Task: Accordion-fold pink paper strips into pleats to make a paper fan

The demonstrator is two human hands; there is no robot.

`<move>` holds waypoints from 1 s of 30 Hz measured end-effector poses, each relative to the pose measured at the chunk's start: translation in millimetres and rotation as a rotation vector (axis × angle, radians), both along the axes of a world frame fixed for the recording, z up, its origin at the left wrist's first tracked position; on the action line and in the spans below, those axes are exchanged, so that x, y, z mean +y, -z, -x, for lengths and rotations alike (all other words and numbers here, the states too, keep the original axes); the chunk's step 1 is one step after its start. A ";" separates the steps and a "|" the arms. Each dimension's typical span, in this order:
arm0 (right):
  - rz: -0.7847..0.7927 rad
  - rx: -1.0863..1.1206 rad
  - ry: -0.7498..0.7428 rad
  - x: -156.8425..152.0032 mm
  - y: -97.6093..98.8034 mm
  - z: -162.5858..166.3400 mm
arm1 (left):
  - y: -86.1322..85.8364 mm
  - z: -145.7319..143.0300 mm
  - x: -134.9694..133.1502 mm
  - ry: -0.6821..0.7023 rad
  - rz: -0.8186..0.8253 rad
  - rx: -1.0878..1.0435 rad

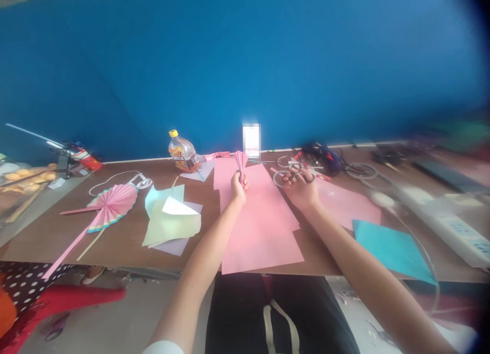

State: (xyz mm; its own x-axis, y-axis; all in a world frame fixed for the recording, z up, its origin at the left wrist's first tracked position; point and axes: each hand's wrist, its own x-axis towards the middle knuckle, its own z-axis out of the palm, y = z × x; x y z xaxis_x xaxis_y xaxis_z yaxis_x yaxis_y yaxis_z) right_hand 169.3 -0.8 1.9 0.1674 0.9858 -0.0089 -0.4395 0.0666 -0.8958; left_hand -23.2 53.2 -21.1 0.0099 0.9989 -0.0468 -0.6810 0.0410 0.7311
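My left hand (238, 186) is closed around the bottom of a small folded pink paper fan (241, 161), holding it upright over the pink paper sheets (260, 226) in the middle of the brown table (122, 241). My right hand (301, 187) rests further right, its fingers curled on a pair of scissors (291, 175) with dark handles that lies at the far edge of the pink paper. Both forearms reach out from the near edge.
A finished pink fan on a stick (109, 206) lies at the left, with pale green and white sheets (170, 221) beside it. A plastic bottle (182, 152) stands at the back. A turquoise sheet (390, 249), a power strip (455, 226) and tangled tools (325, 157) lie to the right.
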 end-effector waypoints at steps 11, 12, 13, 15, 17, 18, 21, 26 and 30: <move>-0.027 -0.396 0.292 1.0 8.9 6.3 | 1.1 -0.6 -0.6 0.008 -0.036 0.024; -0.002 -0.291 0.154 0.2 5.8 0.5 | 1.2 -0.6 -0.3 0.009 -0.028 0.027; 0.014 -0.268 0.074 -0.4 3.0 -5.0 | 1.2 -0.8 0.0 0.009 -0.019 0.029; 0.021 -0.171 -0.088 -0.5 -0.7 -12.8 | 0.6 -1.4 0.2 0.010 -0.007 0.031; 0.031 -0.039 -0.170 1.1 -1.0 -15.0 | -0.4 -2.0 0.0 0.011 -0.012 0.028; 0.031 0.015 -0.181 2.3 0.0 -14.2 | -0.9 -2.1 -0.2 0.013 -0.021 0.026; 0.035 0.025 -0.129 6.0 5.5 -8.9 | -0.9 -1.8 -0.7 0.030 -0.041 0.032; 0.001 -0.662 0.265 5.8 16.4 -5.8 | 0.7 -0.8 -0.8 0.049 -0.048 0.063; -0.074 -1.342 0.385 -0.2 20.3 -11.4 | -1.9 -1.7 -2.2 0.032 0.000 0.048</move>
